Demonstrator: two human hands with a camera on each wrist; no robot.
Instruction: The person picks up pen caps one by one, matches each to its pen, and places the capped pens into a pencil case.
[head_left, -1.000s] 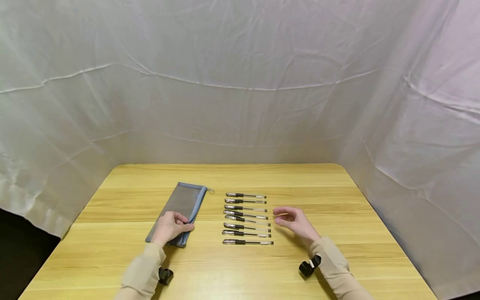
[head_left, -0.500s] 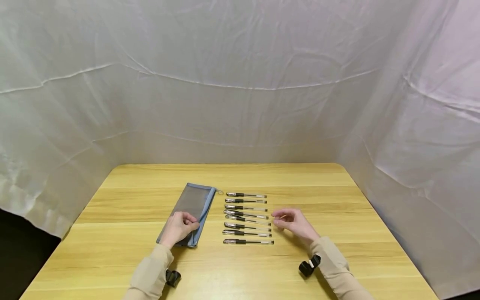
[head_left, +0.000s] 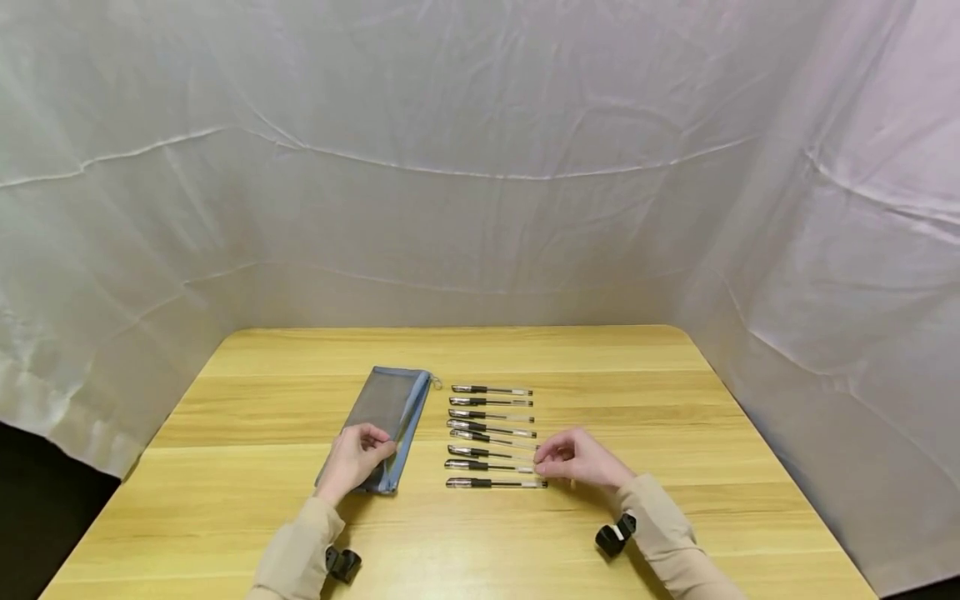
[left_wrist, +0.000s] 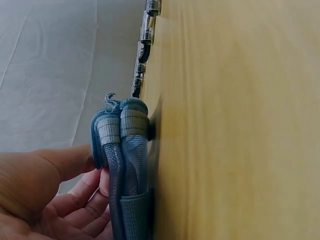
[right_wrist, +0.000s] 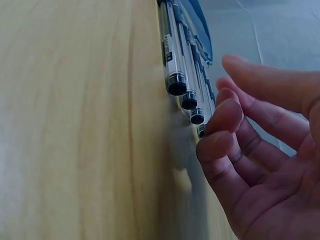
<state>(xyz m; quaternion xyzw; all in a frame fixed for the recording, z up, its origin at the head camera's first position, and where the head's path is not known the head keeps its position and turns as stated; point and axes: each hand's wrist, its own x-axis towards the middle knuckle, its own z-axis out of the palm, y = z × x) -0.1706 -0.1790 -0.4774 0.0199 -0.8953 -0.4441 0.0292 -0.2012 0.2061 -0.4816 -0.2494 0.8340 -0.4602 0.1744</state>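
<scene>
Pouch (head_left: 381, 400) between left fingers (left_wrist: 75, 159), pens (head_left: 474, 465) just beside narrowly parted right fingers (right_wrist: 225, 117)

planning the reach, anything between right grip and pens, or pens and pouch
Nothing visible stands between the right grip and the pens; its fingertips are by their ends. Between the pens and the pouch, only its small loop juts out, at the far end; the left grip holds the pouch.
</scene>
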